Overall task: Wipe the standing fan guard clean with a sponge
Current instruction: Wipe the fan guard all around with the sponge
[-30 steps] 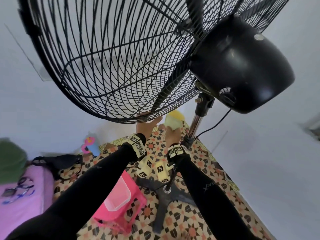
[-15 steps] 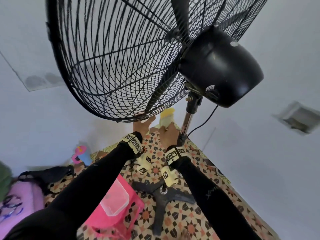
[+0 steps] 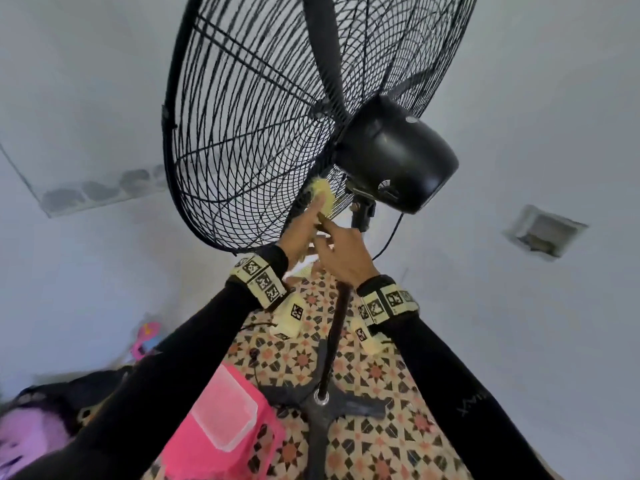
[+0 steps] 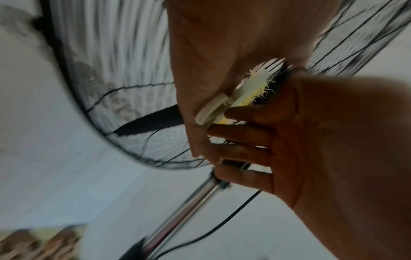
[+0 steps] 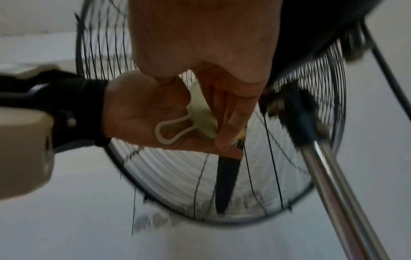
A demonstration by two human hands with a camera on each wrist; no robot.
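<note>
The black wire fan guard (image 3: 242, 133) fills the upper head view, with the motor housing (image 3: 398, 157) behind it. A yellow sponge (image 3: 321, 194) with a pale loop handle lies against the rear guard just below the motor. My left hand (image 3: 301, 233) lays straight fingers flat along the sponge. My right hand (image 3: 346, 258) reaches in from the right and pinches it. In the right wrist view the sponge (image 5: 201, 112) sits in the left hand's palm (image 5: 138, 114) under the right fingers (image 5: 231, 114). The left wrist view shows the sponge (image 4: 253, 88) between both hands.
The chrome pole (image 3: 337, 323) drops to a dark cross base (image 3: 322, 407) on a patterned mat (image 3: 381, 375). A pink stool (image 3: 194, 452) carrying a clear tub (image 3: 225, 414) stands to the left of the base. The power cord (image 3: 391, 237) hangs from the motor. White walls surround.
Both hands rose from under the guard's lower rim to the rear guard near the motor. The sponge, earlier in the right hand alone, now lies between both hands.
</note>
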